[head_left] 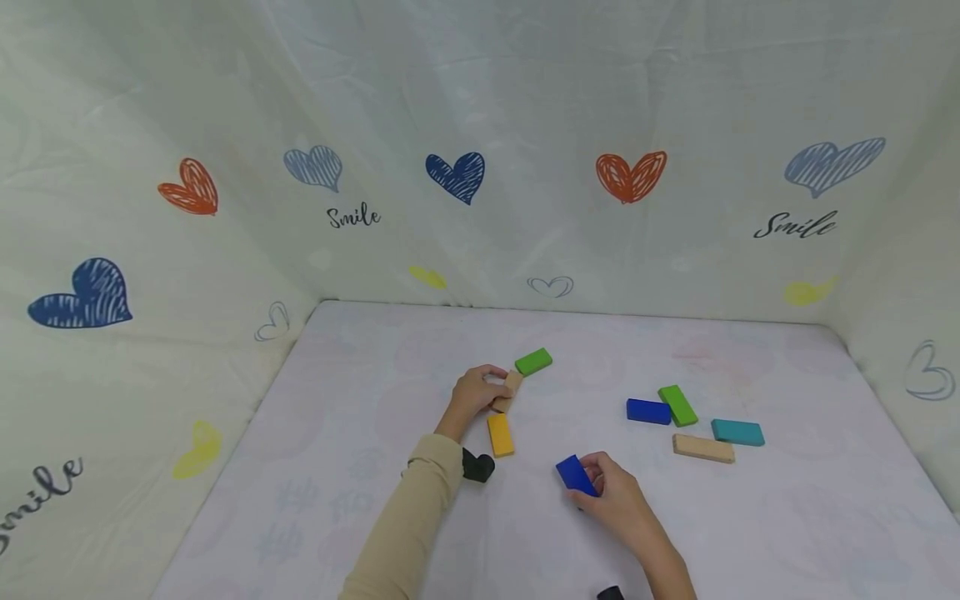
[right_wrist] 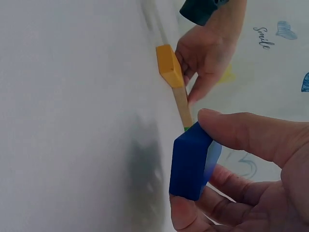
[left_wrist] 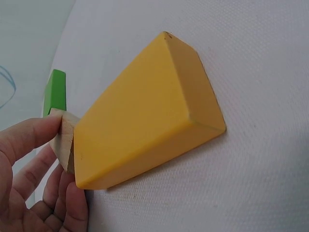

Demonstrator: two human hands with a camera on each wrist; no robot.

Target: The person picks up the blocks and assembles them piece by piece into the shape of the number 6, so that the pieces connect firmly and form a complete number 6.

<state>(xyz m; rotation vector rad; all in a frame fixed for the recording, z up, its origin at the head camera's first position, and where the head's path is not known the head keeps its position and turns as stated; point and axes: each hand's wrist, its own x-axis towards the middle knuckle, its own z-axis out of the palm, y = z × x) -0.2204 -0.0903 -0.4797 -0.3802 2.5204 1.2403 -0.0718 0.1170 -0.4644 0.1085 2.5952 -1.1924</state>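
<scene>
My left hand (head_left: 474, 396) pinches a natural wooden block (head_left: 507, 392) that lies on the table between a green block (head_left: 534, 362) and a yellow block (head_left: 501, 435). In the left wrist view the yellow block (left_wrist: 140, 116) fills the middle, close to the camera, and the wooden block (left_wrist: 67, 140) shows partly behind it. Nearer the front, my right hand (head_left: 617, 498) holds a blue block (head_left: 576, 476) between thumb and fingers. The right wrist view shows this blue block (right_wrist: 190, 159) raised off the table, its shadow falling beside it.
To the right lie another blue block (head_left: 648, 411), a second green block (head_left: 678, 406), a teal block (head_left: 738, 432) and another wooden block (head_left: 703, 448). A black wrist device (head_left: 477, 466) sits at the left wrist. A patterned white curtain (head_left: 555, 100) stands behind the table.
</scene>
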